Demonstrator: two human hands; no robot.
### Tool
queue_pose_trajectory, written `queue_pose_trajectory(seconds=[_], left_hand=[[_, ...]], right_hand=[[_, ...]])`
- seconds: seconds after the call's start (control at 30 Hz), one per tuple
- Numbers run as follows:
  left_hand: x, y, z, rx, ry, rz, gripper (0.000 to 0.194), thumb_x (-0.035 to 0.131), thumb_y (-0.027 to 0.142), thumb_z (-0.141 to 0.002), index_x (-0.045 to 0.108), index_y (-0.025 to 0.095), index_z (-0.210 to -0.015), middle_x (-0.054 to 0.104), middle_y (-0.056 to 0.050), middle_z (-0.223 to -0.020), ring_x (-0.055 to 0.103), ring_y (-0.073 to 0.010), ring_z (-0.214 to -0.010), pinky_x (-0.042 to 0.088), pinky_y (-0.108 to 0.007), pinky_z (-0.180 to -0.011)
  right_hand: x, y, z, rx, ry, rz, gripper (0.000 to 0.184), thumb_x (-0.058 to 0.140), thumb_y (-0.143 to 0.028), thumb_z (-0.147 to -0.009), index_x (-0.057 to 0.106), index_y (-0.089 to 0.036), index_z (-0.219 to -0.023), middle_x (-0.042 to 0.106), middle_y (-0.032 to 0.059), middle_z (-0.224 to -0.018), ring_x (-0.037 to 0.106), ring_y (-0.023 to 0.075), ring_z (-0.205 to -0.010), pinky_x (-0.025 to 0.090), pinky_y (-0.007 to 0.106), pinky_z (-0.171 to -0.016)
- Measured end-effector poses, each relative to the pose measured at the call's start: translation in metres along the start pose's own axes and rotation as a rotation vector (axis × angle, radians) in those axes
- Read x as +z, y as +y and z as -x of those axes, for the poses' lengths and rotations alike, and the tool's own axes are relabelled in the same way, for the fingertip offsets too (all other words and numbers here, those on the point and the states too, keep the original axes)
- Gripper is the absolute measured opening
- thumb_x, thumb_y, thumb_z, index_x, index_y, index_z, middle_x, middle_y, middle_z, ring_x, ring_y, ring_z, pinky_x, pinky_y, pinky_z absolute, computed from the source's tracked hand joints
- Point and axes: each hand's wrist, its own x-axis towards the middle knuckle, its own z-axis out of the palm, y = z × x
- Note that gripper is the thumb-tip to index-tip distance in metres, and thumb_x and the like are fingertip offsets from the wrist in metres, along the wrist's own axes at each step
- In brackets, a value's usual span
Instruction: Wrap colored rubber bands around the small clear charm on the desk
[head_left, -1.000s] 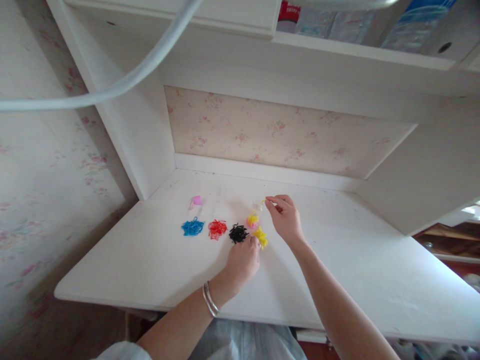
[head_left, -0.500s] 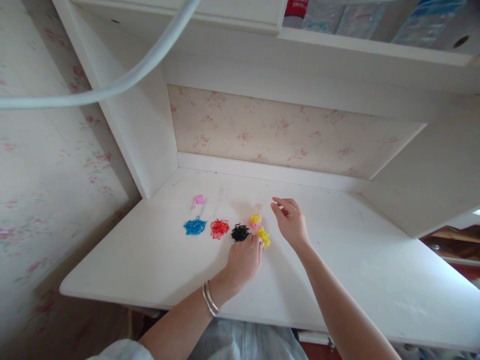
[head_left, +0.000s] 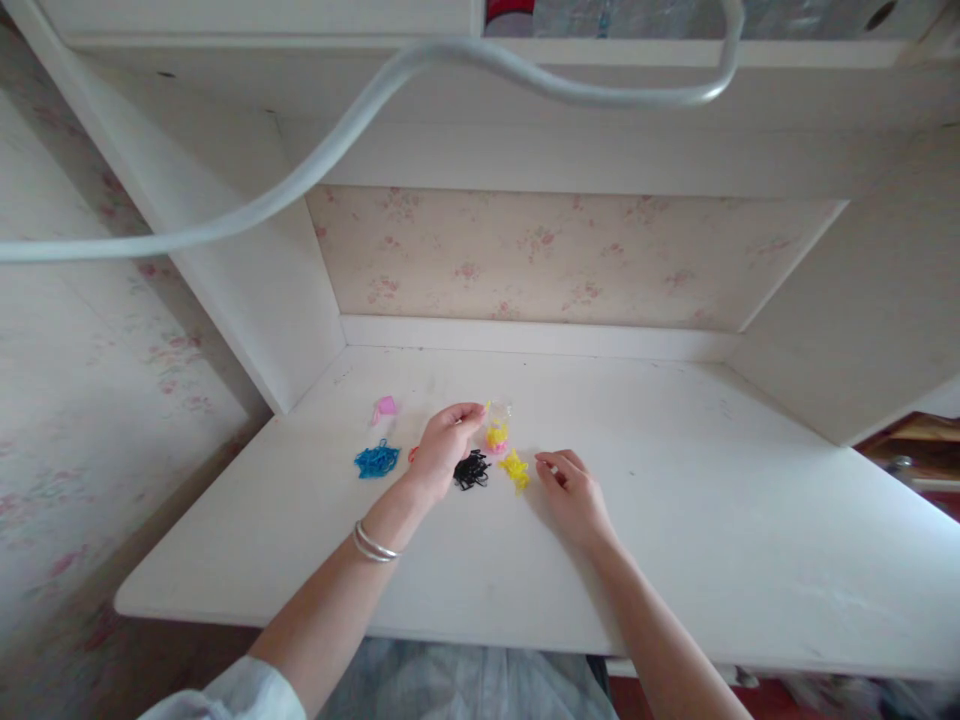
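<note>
My left hand [head_left: 448,440] pinches a small yellow rubber band [head_left: 487,407] at the mouth of a clear container [head_left: 502,410]. The container has a pink base and yellow bands inside it. Just right of the yellow pile of rubber bands [head_left: 514,470], my right hand [head_left: 574,492] is low over the table with thumb and fingers drawn together; anything between them is too small to make out. A black pile of bands [head_left: 472,470] lies beside my left wrist. Most of the red pile [head_left: 412,455] is hidden behind that hand.
To the left lie a blue pile of bands [head_left: 377,460] and a small pink cap-like piece [head_left: 385,405]. They rest on a white desk [head_left: 675,520] with side panels and an overhead shelf. A pale cable [head_left: 315,170] crosses the upper view.
My left hand has gone from the yellow pile up to the container's mouth with a yellow band. My right hand, which held a yellow band there, has come back beside the yellow pile.
</note>
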Motion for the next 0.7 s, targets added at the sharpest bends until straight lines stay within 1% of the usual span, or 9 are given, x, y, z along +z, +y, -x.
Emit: queue_pose_trajectory(seconds=[0.03, 0.1, 0.17, 0.27, 0.4, 0.5, 0.7], left_hand=[[0.000, 0.005, -0.006, -0.019, -0.007, 0.043, 0.029, 0.066, 0.042, -0.072, 0.062, 0.016, -0.085, 0.031, 0.010, -0.047, 0.024, -0.0038, -0.040, 0.016, -0.018, -0.039], [0.003, 0.011, -0.019, -0.029, -0.027, 0.106, 0.029, 0.070, 0.039, -0.068, 0.062, 0.015, -0.083, 0.029, 0.010, -0.048, 0.020, -0.0032, -0.040, 0.012, -0.019, -0.038], [0.007, 0.013, -0.029, -0.014, -0.046, 0.130, 0.030, 0.072, 0.038, -0.066, 0.062, 0.014, -0.081, 0.031, 0.010, -0.049, 0.019, -0.0030, -0.041, 0.011, -0.019, -0.038], [0.013, 0.012, -0.037, -0.002, -0.054, 0.090, 0.029, 0.071, 0.037, -0.066, 0.064, 0.014, -0.081, 0.031, 0.010, -0.048, 0.020, -0.0033, -0.041, 0.011, -0.020, -0.038], [0.018, 0.009, -0.039, -0.010, -0.031, -0.029, 0.029, 0.069, 0.038, -0.068, 0.066, 0.014, -0.085, 0.034, 0.009, -0.047, 0.023, -0.0038, -0.041, 0.015, -0.019, -0.040], [0.019, 0.009, -0.037, -0.026, -0.017, -0.101, 0.032, 0.067, 0.041, -0.068, 0.067, 0.015, -0.088, 0.039, 0.008, -0.049, 0.025, -0.0040, -0.043, 0.019, -0.019, -0.041], [0.016, 0.008, -0.035, -0.027, 0.034, -0.159, 0.034, 0.068, 0.042, -0.067, 0.069, 0.017, -0.090, 0.049, 0.005, -0.053, 0.032, -0.0056, -0.046, 0.025, -0.020, -0.046]], right_hand=[[0.000, 0.000, 0.000, -0.012, -0.017, 0.015, 0.032, 0.043, -0.042, -0.089, 0.067, -0.022, -0.095, 0.062, 0.0040, -0.095, 0.053, 0.0105, -0.062, 0.043, 0.025, -0.063], [0.000, 0.000, 0.002, -0.024, -0.036, 0.041, 0.030, 0.043, -0.040, -0.089, 0.067, -0.023, -0.095, 0.061, 0.0033, -0.096, 0.054, 0.0099, -0.062, 0.042, 0.024, -0.064], [0.000, 0.001, 0.003, -0.027, -0.039, 0.058, 0.028, 0.043, -0.039, -0.089, 0.067, -0.025, -0.095, 0.061, 0.0024, -0.096, 0.054, 0.0094, -0.062, 0.042, 0.024, -0.063], [0.001, 0.002, 0.004, -0.040, -0.053, 0.073, 0.027, 0.042, -0.036, -0.089, 0.067, -0.026, -0.095, 0.061, 0.0016, -0.096, 0.054, 0.0092, -0.062, 0.042, 0.024, -0.063], [0.000, 0.001, 0.003, -0.044, -0.068, 0.086, 0.027, 0.042, -0.036, -0.089, 0.066, -0.026, -0.095, 0.061, 0.0016, -0.095, 0.054, 0.0092, -0.061, 0.042, 0.024, -0.063], [0.000, 0.000, 0.003, -0.037, -0.073, 0.094, 0.026, 0.042, -0.036, -0.089, 0.066, -0.027, -0.094, 0.061, 0.0009, -0.095, 0.053, 0.0086, -0.059, 0.042, 0.024, -0.063], [-0.002, -0.001, 0.005, -0.044, -0.110, 0.097, 0.023, 0.047, -0.035, -0.086, 0.065, -0.028, -0.097, 0.060, -0.0001, -0.096, 0.052, 0.0080, -0.059, 0.042, 0.023, -0.061]])
